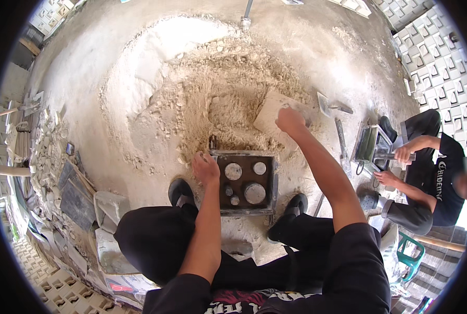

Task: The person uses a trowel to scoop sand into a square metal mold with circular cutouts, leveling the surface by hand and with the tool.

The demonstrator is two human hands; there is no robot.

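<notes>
Between my feet lies a square mould box (274, 183) with a dark floor and several round grey discs and knobs, among them a large disc (254, 193). My left hand (206, 168) is at the box's far left corner, fingers loosely bent and apart, with nothing visible in them. A small dark metal piece (213, 142) stands up at that corner. Farther right, my right hand (290, 120) is closed on a pale flat board (269, 109), which lies tilted over the edge of a heap of crumbly beige powder (233, 89). The fingertips are hidden underneath the hand.
A co-worker (442, 172) at the right grips a tool over another mould frame (368, 149). A trowel (341, 107) and a long bar (342, 138) lie beyond my right forearm. Broken pieces and pale blocks (110, 209) crowd the left. Patterned blocks (437, 57) stand stacked at far right.
</notes>
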